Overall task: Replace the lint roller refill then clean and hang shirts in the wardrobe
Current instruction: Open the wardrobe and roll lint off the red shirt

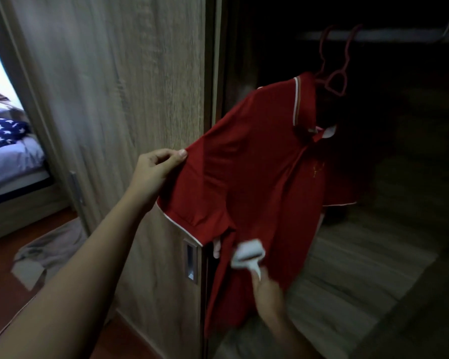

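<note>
Red polo shirt [257, 177] hangs on a pink hanger [333, 79] inside the open wardrobe, hook up at the rail [399, 35] (interior is dark, so the contact of hook and rail is hard to see). White piping on collar and sleeve hem; small gold logo on the chest.

Left hand [153, 169]: thumb and fingers pinch the upper edge of the near sleeve, which is drawn out sideways and taut in front of the wardrobe door [114, 99].

Right hand [267, 294]: grips the handle of the white lint roller [248, 253]. The roller head sits against the lower front of the shirt, just below the sleeve hem. Hand and roller are motion-blurred, so the finger layout isn't readable beyond a closed hold on the handle.

The shirt's lower hem hangs above the wood-grain wardrobe floor [347, 268].

Surroundings: recessed metal pull [190, 260] in the door edge, just left of the shirt. Far left, a bed [16, 164] with a navy star-print cover [3, 130]. Grey cloth [49, 250] lies crumpled on the red-brown floor near the door's base.
</note>
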`<action>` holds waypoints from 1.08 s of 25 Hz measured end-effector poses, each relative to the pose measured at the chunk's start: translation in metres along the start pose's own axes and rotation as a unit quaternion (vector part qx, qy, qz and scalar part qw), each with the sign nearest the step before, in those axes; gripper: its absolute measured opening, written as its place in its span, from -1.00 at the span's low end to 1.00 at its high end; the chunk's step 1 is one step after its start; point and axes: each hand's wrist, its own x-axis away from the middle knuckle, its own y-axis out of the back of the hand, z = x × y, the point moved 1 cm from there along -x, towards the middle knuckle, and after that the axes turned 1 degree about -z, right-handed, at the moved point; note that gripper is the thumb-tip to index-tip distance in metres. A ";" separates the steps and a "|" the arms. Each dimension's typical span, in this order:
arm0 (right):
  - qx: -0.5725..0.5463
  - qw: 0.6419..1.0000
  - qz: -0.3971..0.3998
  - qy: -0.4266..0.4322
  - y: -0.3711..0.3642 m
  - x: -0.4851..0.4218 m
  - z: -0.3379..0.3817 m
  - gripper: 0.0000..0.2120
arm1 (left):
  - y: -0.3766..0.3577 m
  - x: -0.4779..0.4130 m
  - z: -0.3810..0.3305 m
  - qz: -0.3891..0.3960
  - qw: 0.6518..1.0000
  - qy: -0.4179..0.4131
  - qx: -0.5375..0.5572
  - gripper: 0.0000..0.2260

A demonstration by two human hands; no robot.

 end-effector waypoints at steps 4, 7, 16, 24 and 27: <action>0.020 0.999 -0.042 0.024 -0.035 0.007 -0.032 -0.45 | 0.001 0.000 0.000 -0.004 1.000 0.003 -0.001 -0.85; -0.023 0.989 -0.122 0.084 0.009 -0.019 0.010 -0.71 | -0.002 0.000 0.004 -0.010 1.000 -0.003 0.010 -0.85; -0.148 0.980 -0.133 0.004 -0.091 0.004 -0.019 -0.46 | -0.006 0.000 0.009 -0.039 0.999 -0.036 0.008 -0.82; -0.089 0.977 -0.184 -0.060 -0.043 -0.013 -0.026 -0.45 | -0.011 0.006 0.003 -0.031 0.991 -0.077 -0.101 -0.74; -0.111 0.967 -0.228 0.009 0.024 -0.041 0.003 -0.62 | -0.027 0.034 -0.017 -0.084 0.968 -0.160 -0.174 -0.68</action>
